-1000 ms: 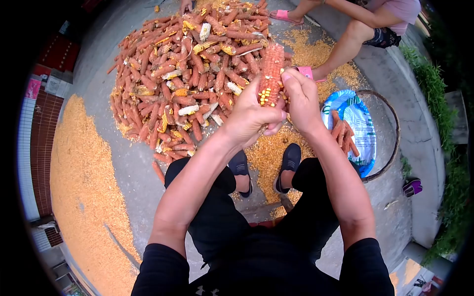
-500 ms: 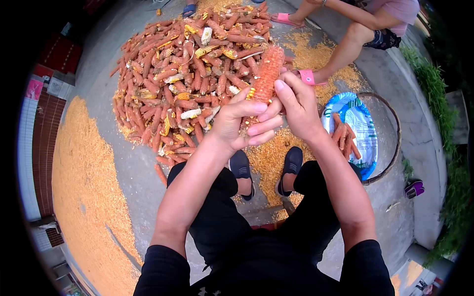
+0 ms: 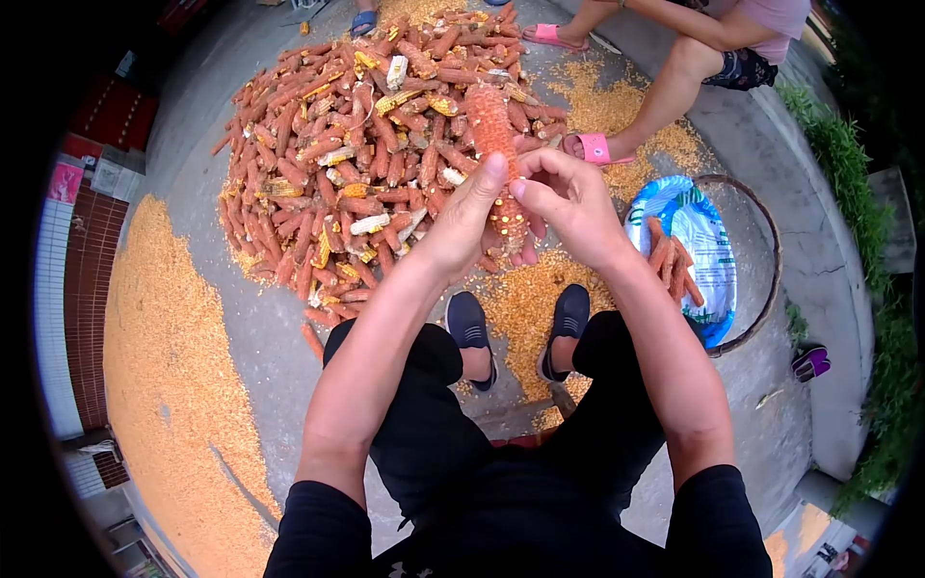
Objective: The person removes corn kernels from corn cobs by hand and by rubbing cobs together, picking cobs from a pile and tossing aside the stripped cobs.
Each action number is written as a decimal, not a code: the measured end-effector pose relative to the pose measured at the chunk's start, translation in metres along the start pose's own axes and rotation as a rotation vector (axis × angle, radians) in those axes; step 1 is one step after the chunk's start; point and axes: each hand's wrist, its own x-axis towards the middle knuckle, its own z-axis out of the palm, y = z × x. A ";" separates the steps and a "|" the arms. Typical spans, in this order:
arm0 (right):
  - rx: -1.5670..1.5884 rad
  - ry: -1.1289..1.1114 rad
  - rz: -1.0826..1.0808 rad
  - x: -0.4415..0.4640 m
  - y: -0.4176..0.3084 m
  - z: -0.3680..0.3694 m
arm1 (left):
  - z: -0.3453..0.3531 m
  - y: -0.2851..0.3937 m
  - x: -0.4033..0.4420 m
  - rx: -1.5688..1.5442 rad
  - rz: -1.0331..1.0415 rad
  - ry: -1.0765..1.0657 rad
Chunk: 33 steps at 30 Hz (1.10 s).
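Observation:
A reddish corn cob (image 3: 489, 116), mostly stripped, is held up in front of me, with a few yellow kernels left low on it. My left hand (image 3: 466, 217) wraps round its lower part, thumb lying along the cob. From the other side my right hand (image 3: 573, 202) grips the cob, its thumb pressed near the middle. Some of the fingers are hidden behind the cob. Beyond both hands lies a big pile of corn cobs (image 3: 318, 173), mostly bare, some still bearing yellow kernels. Loose corn kernels (image 3: 525, 308) cover the ground between my shoes.
To the right stands a round basket (image 3: 771, 289) with a blue-and-white plastic lining, holding several bare cobs (image 3: 672, 262). A wide spread of kernels (image 3: 178, 385) lies on the left. Another person in pink sandals (image 3: 595, 147) sits at upper right. A dark purple shoe (image 3: 811, 363) lies far right.
The cob has shifted slightly left and turned in my hands, showing a different side with kernels. My left thumb has moved up along it, and my right hand has shifted slightly.

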 end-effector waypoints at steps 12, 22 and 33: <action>-0.500 0.121 -0.314 0.000 0.006 -0.006 | -0.054 0.003 0.014 -0.154 0.130 0.090; -0.646 0.229 -0.504 -0.001 0.003 -0.009 | -0.045 0.000 0.013 -0.031 0.308 0.131; -0.634 0.176 -0.551 0.001 -0.005 -0.007 | -0.030 -0.009 0.004 0.254 0.220 -0.106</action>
